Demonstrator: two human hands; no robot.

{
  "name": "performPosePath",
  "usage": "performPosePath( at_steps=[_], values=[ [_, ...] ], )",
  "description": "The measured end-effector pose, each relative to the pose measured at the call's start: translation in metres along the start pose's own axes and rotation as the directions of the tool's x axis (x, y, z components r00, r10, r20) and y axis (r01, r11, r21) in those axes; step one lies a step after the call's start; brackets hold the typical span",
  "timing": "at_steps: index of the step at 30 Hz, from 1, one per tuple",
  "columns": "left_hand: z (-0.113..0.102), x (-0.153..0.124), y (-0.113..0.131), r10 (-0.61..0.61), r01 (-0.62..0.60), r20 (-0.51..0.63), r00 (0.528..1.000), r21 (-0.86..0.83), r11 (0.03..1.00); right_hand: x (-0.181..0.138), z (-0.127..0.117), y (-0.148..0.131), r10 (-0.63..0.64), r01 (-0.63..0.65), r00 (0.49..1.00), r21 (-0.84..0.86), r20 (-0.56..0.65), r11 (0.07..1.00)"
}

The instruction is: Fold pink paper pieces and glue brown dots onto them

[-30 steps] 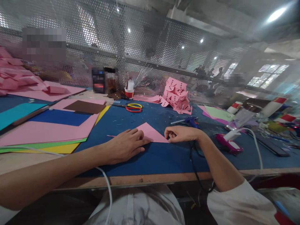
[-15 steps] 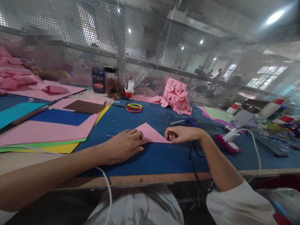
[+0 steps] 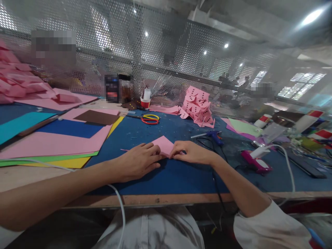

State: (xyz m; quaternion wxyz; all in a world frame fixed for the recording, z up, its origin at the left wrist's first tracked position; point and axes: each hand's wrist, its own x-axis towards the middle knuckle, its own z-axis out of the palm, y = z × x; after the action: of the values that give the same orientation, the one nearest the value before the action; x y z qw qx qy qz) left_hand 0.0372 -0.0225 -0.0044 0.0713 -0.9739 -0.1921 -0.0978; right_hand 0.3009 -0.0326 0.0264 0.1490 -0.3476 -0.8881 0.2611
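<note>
A small sheet of pink paper (image 3: 164, 145) lies on the blue work mat between my hands, its top corner pointing away from me. My left hand (image 3: 142, 159) rests over the sheet's left part, fingers bent and pressed down on it, the thumb apart on the mat side. At the right corner, my right hand (image 3: 190, 151) pinches the paper and bends it over toward the middle. The fingers hide both side corners. A thin pink strip (image 3: 124, 149) sticks out past my left hand.
Scissors (image 3: 150, 119) and a stack of dotted pink pieces (image 3: 197, 105) stand behind. To the right are a blue glue gun (image 3: 216, 137) with its black cable and a magenta device (image 3: 256, 162). Coloured sheets (image 3: 59, 141) cover the left, beside a pink pile (image 3: 23, 79).
My right hand has moved left, carrying the paper's right corner inward, so the triangle looks shorter. My left hand stays in place on the paper. The view has shifted slightly.
</note>
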Motion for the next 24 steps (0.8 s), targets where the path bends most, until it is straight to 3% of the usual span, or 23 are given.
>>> performPosePath(
  at_steps=[16,24],
  values=[
    [-0.005,-0.001,-0.001,0.013,-0.013,-0.012,1.0,-0.002,1.0,-0.004,-0.008,0.002,0.028,-0.026,0.999,-0.074,0.028,0.997],
    [-0.01,-0.012,-0.003,-0.049,0.05,0.018,0.999,-0.117,0.992,-0.007,-0.009,0.003,0.022,-0.021,1.0,-0.062,0.02,0.998]
  ],
)
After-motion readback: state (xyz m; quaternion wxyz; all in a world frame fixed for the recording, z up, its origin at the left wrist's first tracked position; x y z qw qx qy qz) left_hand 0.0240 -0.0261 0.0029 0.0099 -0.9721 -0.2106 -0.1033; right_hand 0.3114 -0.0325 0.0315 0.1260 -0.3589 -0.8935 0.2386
